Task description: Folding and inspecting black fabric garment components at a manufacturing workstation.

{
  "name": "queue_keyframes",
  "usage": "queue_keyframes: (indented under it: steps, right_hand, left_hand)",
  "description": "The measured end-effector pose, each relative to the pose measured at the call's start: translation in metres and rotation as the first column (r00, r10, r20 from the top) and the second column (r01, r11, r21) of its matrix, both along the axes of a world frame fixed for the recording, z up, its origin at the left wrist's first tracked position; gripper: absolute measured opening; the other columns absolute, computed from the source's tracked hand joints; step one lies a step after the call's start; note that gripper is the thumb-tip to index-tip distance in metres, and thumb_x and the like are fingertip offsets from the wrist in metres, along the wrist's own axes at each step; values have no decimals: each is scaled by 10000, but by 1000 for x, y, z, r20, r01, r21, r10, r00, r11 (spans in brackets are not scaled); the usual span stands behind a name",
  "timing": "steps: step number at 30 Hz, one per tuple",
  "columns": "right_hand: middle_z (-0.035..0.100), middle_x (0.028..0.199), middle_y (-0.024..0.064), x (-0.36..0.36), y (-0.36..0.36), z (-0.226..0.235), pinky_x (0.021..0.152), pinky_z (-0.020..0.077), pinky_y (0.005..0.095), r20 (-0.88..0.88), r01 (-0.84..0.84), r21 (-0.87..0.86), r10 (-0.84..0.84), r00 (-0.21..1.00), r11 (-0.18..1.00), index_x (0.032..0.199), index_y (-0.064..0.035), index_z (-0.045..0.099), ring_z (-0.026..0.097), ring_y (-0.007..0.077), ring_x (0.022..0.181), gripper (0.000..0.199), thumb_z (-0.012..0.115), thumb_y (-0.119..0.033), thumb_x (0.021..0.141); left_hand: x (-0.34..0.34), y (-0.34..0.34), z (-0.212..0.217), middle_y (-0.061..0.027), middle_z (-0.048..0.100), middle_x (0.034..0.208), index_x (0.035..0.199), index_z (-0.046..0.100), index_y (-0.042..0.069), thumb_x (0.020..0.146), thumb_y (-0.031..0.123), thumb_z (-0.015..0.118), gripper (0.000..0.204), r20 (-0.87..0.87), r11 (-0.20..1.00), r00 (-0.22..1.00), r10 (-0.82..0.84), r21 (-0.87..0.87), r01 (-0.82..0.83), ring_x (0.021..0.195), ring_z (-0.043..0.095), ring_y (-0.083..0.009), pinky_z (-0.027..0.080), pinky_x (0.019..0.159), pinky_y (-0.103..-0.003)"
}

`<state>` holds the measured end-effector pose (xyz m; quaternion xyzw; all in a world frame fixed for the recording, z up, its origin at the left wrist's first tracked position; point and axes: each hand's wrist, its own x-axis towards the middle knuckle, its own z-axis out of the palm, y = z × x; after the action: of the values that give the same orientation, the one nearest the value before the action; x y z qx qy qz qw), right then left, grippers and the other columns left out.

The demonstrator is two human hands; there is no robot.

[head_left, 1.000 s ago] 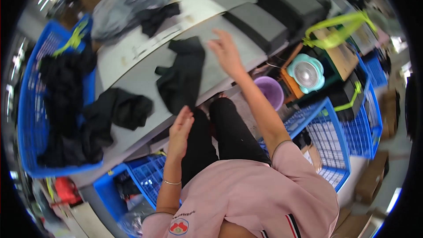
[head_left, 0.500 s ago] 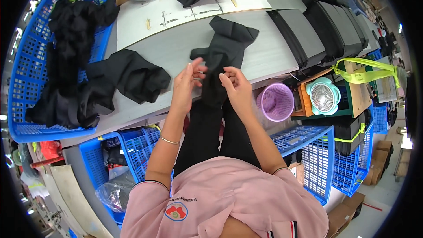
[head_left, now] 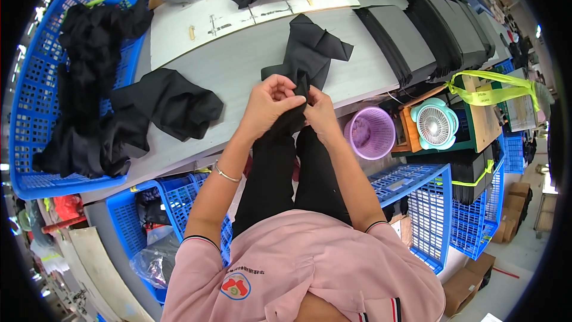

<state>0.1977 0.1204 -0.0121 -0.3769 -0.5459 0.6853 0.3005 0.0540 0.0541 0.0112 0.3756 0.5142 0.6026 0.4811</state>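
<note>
Garment, black, soft and limp, draped over table edge at frame centre, is pinched by closed fingers of left hand and right hand; hem judged best grip.

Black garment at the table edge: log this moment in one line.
left hand pinching black garment | right hand pinching it too | garment half on grey table

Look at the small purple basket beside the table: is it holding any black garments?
No. The purple basket looks empty, while the black garment is pinched by both hands at the table edge.
</note>
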Motion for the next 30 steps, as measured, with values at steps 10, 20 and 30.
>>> queue_keyframes:
  steps: [10, 20, 30]
  right_hand:
    - [585, 760, 93, -24, 0, 20, 659, 466, 291, 16, -23, 482, 18, 1000, 876, 965, -39, 569, 558, 147, 700, 187, 607, 35, 798]
    - [610, 881, 130, -2, 10, 4, 660, 513, 372, 259, 121, 690, -400, 879, 714, 1071, -40, 576, 635, 287, 738, 271, 632, 20, 813]
    - [647, 985, 173, -4, 20, 15, 737, 522, 393, -30, 113, 586, -118, 993, 802, 1095, -26, 588, 665, 304, 843, 313, 615, 68, 797]
  left_hand:
    - [-1, -18, 32, 44, 588, 787, 1009, 632, 41, 778, -36, 761, 276, 33, 997, 996, 81, 15, -81, 682, 541, -34, 445, 634, -178]
    - [3, -28, -5, -53, 586, 1034, 1252, 519, 23, 775, -60, 702, 517, -385, 738, 641, 664, 202, -644, 594, 496, -60, 426, 570, -224]
    - [4, -44, 31, -71, 567, 1161, 1294, 502, 11, 661, -203, 481, 668, -339, 625, 533, 776, 527, -576, 616, 364, -38, 329, 560, -159]
